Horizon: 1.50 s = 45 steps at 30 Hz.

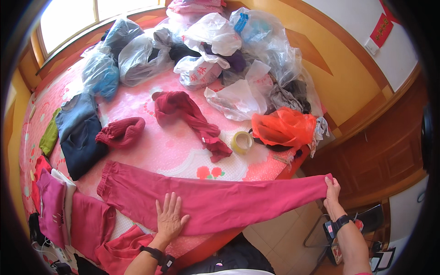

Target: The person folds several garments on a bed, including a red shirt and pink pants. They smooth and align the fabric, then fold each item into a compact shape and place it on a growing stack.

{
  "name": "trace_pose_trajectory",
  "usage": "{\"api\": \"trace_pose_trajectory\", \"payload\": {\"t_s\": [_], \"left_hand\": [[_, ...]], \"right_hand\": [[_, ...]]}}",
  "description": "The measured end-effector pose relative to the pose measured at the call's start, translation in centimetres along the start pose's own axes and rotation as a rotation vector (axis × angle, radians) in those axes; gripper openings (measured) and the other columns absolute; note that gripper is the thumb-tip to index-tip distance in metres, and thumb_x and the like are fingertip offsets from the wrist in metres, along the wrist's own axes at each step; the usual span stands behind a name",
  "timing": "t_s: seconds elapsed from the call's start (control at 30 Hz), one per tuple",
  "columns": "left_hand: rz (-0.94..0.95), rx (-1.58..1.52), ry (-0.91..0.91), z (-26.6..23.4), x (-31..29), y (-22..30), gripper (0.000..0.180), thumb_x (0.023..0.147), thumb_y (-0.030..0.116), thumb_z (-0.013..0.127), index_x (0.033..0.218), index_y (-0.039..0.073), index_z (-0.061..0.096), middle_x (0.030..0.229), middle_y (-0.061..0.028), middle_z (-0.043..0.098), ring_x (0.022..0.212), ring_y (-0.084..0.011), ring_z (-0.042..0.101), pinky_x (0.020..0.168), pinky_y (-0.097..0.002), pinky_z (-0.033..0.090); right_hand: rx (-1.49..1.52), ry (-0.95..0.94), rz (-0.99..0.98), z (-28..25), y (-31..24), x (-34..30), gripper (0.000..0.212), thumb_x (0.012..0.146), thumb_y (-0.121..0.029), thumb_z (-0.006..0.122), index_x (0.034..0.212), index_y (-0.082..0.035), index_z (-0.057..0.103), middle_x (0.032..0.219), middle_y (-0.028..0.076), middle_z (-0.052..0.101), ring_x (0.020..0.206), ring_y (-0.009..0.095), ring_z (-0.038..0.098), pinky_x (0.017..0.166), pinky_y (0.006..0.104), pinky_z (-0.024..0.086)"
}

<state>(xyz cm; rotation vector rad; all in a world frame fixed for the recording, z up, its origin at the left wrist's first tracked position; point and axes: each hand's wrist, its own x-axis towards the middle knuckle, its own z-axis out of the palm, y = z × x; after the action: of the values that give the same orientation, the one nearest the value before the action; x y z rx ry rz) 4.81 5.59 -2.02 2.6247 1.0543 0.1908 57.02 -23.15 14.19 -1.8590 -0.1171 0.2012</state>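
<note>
A pair of dark pink pants (pixel 220 201) lies lengthwise along the near edge of the bed, legs together and gathered waistband at the left. My left hand (pixel 169 214) rests flat on the upper part, its fingers spread. Out past the bed's right edge, my right hand (pixel 332 190) grips the leg ends and holds them stretched off the surface. Beyond the pants lie a crumpled maroon garment (pixel 190 117), a rolled maroon knit piece (pixel 121 133) and a roll of tape (pixel 242 142).
Folded dark blue clothing (pixel 80 133) and a purple garment (pixel 51 206) lie at the left. Plastic bags (pixel 213 34) stuffed with clothes crowd the far side. An orange-red bag (pixel 284 127) sits at the right edge. A folding chair (pixel 366 220) stands on the floor at right.
</note>
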Motion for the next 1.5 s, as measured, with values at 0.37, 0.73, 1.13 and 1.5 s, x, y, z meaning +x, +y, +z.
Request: {"api": "trace_pose_trajectory", "payload": {"t_s": [0.37, 0.73, 1.13, 1.5], "left_hand": [[-0.706, -1.855, -0.145, -0.7, 0.4, 6.8, 0.085, 0.104, 0.070, 0.028, 0.151, 0.001, 0.044, 0.150, -0.0187, 0.053, 0.134, -0.0312, 0.056, 0.112, -0.0432, 0.043], [-0.896, -1.177, 0.190, 1.7, 1.2, 4.3, 0.059, 0.094, 0.032, 0.074, 0.137, -0.004, 0.056, 0.129, -0.0147, 0.066, 0.115, -0.0209, 0.064, 0.095, -0.0345, 0.052], [-0.754, -1.088, 0.437, -2.3, 1.6, -2.9, 0.021, 0.096, 0.010, 0.069, 0.114, -0.001, 0.069, 0.103, -0.0014, 0.072, 0.088, -0.0088, 0.064, 0.079, -0.0264, 0.053], [-0.845, -0.916, 0.406, 1.8, -0.2, -4.9, 0.035, 0.093, 0.024, 0.070, 0.116, -0.002, 0.069, 0.097, -0.0140, 0.076, 0.089, -0.0226, 0.071, 0.082, -0.0382, 0.053]], "right_hand": [[0.096, -1.166, -0.001, 20.4, -9.4, -18.9, 0.036, 0.097, -0.016, 0.070, 0.128, -0.001, 0.060, 0.108, 0.003, 0.067, 0.097, 0.011, 0.065, 0.081, 0.0269, 0.056], [-0.483, -0.883, -0.172, 17.1, 4.3, -9.4, 0.024, 0.093, -0.008, 0.069, 0.116, 0.000, 0.068, 0.103, 0.011, 0.073, 0.091, 0.020, 0.071, 0.083, 0.0332, 0.056], [-0.391, -0.936, -0.743, 17.1, 5.2, -11.9, 0.019, 0.087, -0.002, 0.069, 0.107, -0.002, 0.069, 0.108, 0.014, 0.069, 0.105, 0.033, 0.066, 0.092, 0.0403, 0.054], [-0.437, -1.105, -1.131, 23.9, 4.8, -16.8, 0.043, 0.088, -0.018, 0.073, 0.129, -0.006, 0.065, 0.139, 0.015, 0.060, 0.137, 0.035, 0.050, 0.115, 0.0464, 0.040]]}}
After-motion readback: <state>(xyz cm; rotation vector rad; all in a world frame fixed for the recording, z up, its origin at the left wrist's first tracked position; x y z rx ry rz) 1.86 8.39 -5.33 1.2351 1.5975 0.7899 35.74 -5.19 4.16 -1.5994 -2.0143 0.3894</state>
